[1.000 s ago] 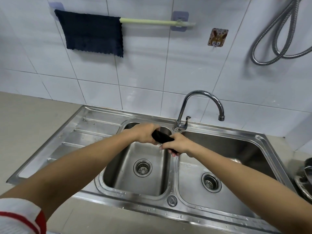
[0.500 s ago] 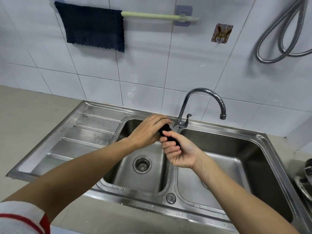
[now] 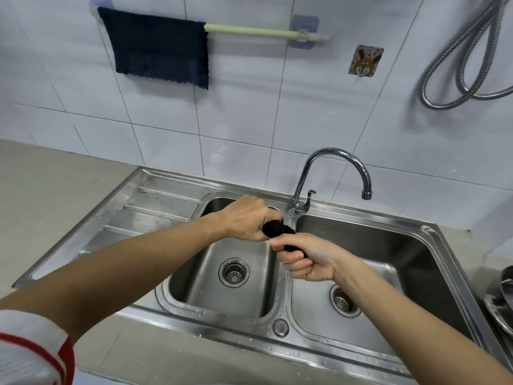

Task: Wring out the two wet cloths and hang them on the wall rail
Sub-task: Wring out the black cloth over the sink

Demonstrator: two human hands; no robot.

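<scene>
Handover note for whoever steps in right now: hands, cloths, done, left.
Left hand and right hand: each shut on an end of the black cloth, twisted between them over the divider of the double sink.
Dark blue cloth: draped on the left end of the wall rail.
Done: one cloth hung.
Left: finish wringing the black one, hang it on the bare right stretch of the rail.

Single head-worn view (wide-angle), forward and down over sink.
</scene>
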